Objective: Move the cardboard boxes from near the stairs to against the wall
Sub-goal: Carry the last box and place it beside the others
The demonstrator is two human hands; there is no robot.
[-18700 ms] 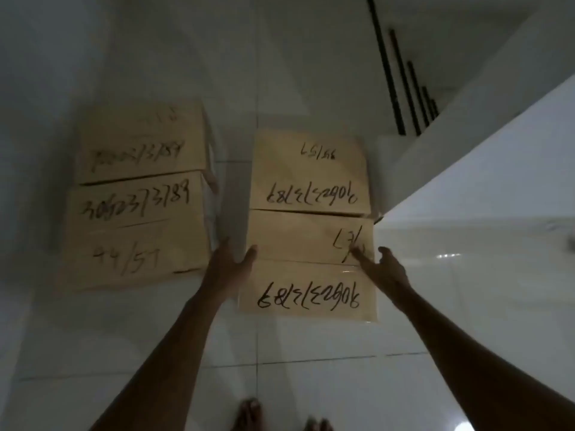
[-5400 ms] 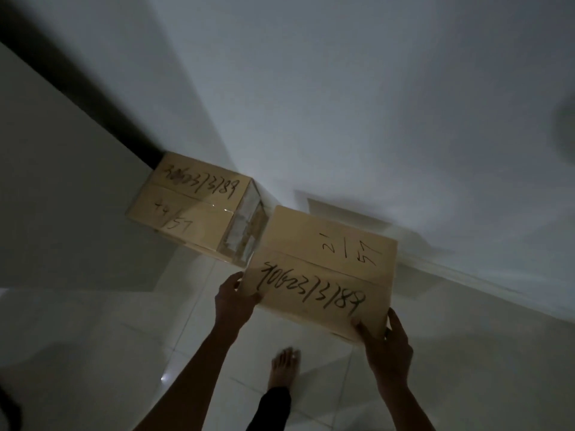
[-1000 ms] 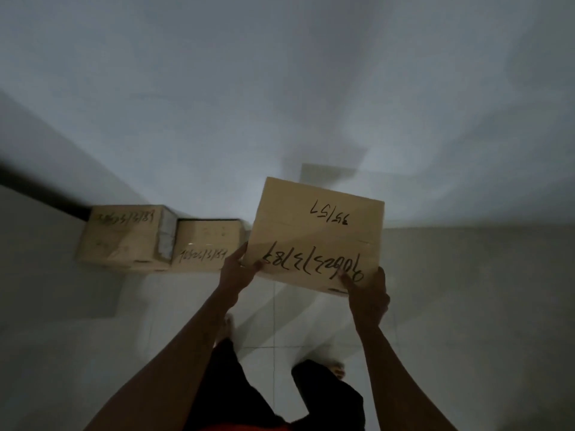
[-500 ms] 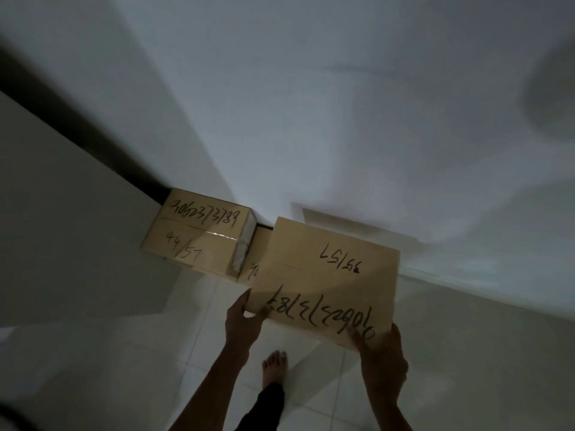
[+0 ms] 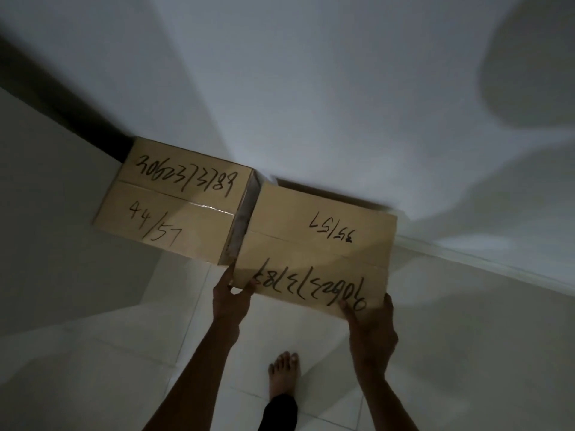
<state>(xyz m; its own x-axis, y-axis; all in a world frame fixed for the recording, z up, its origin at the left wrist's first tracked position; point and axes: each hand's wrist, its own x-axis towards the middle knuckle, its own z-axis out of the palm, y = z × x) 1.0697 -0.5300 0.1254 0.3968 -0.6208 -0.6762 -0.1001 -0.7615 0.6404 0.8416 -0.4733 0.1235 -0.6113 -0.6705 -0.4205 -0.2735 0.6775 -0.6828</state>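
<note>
Both hands gripping box, abutting neighbour box

The left box, against the wall, has "3060373789" written by hand in black marker across its top, with "44/57" below. The right box carries the same sort of number upside down, plus a fraction ending "/57".
</note>
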